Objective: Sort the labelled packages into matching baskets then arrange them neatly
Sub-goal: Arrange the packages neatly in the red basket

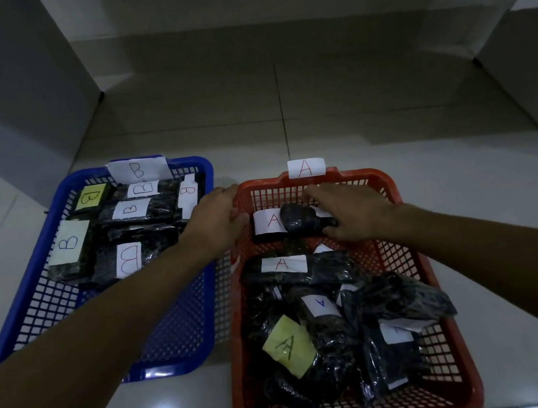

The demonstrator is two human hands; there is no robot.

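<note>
At frame centre, the left hand [219,216] grips the red basket [458,381] rim; the right hand [351,209] closes on a black package [297,219] inside it

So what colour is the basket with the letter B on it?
Blue. The B basket shows clearly in the head view, beside the red A basket.
</note>
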